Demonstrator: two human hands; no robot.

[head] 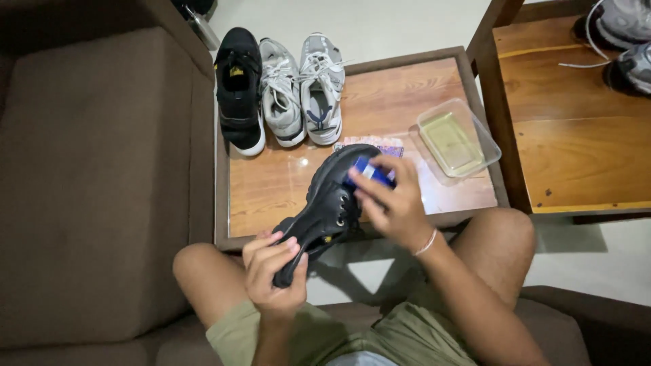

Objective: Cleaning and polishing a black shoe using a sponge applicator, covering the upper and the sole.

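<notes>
Two hands engaged — left hand (273,272) clamps black shoe (329,203) at heel; right hand (393,203) grips blue object (371,172) against it. Three shoes (281,88), clear tray (459,141) on table (400,95) beyond.

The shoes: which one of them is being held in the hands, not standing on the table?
The black leather shoe; the black-and-white sneaker and two grey sneakers stand on the wooden table.

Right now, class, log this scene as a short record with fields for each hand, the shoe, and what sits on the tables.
left hand: grips the heel end of the black shoe
right hand: presses a small blue object against the shoe's upper
low wooden table: one black sneaker, a pair of grey sneakers, a clear plastic container
second table: more grey shoes at the far corner
seat: brown sofa
</notes>
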